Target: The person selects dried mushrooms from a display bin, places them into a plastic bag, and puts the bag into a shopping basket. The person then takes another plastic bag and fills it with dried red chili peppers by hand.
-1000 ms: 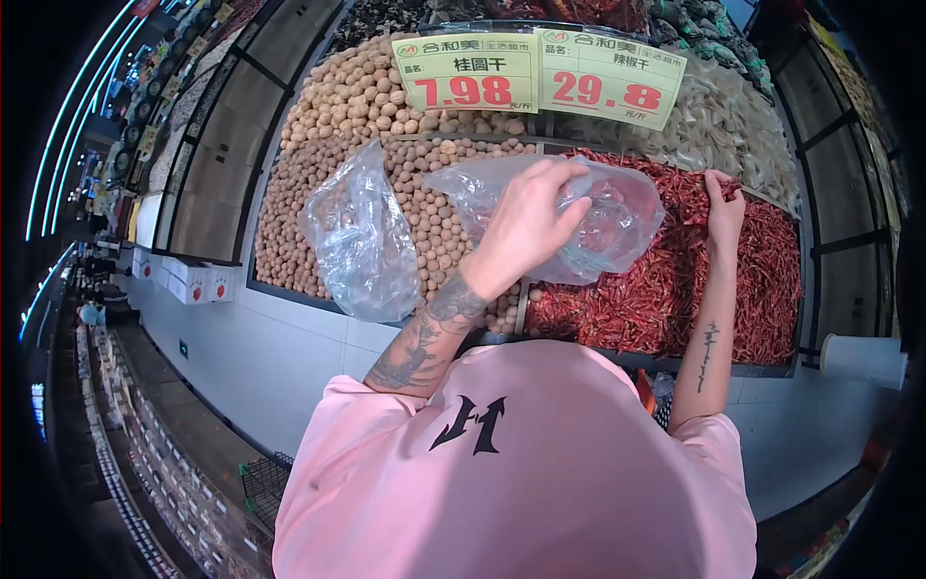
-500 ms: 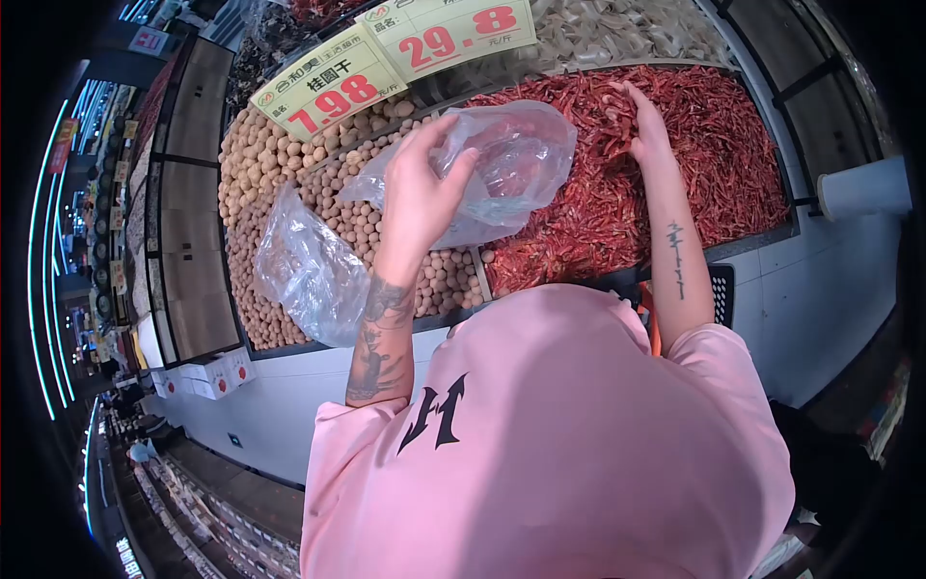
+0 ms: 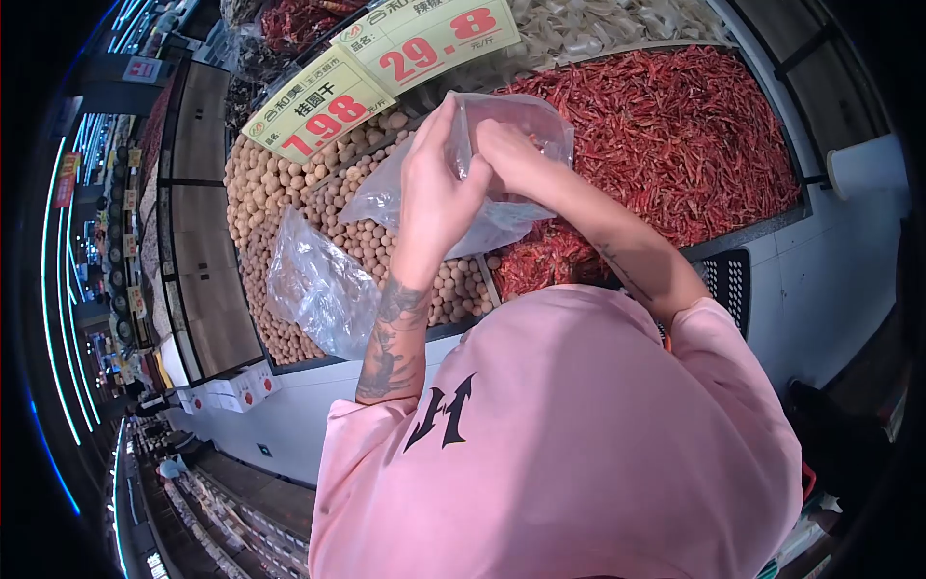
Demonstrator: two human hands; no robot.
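Note:
My left hand (image 3: pixel 439 188) grips the rim of a clear plastic bag (image 3: pixel 473 227), its thumb and fingers on either side of the film. The bag's mouth is spread above the line between the longans and the chilies. My right hand (image 3: pixel 511 154) is inside that mouth, closed with its fingers bent down. Its fingertips are hidden, and what they hold cannot be made out. Dried red chilies (image 3: pixel 675 145) fill the bin to the right. Under and left of the bag lie round brown dried longans (image 3: pixel 367 241).
Another crumpled clear bag (image 3: pixel 323 289) rests on the longans by my left forearm. Yellow price signs (image 3: pixel 424 48) stand behind the bag. A white cylindrical container (image 3: pixel 866 169) is at the far right. A black perforated basket (image 3: pixel 728 289) sits below the chili bin's front edge.
My right hand has left the chilies and moved left into the mouth of the bag, its fingers now curled. My left hand keeps its grip on the bag. The view has shifted slightly.

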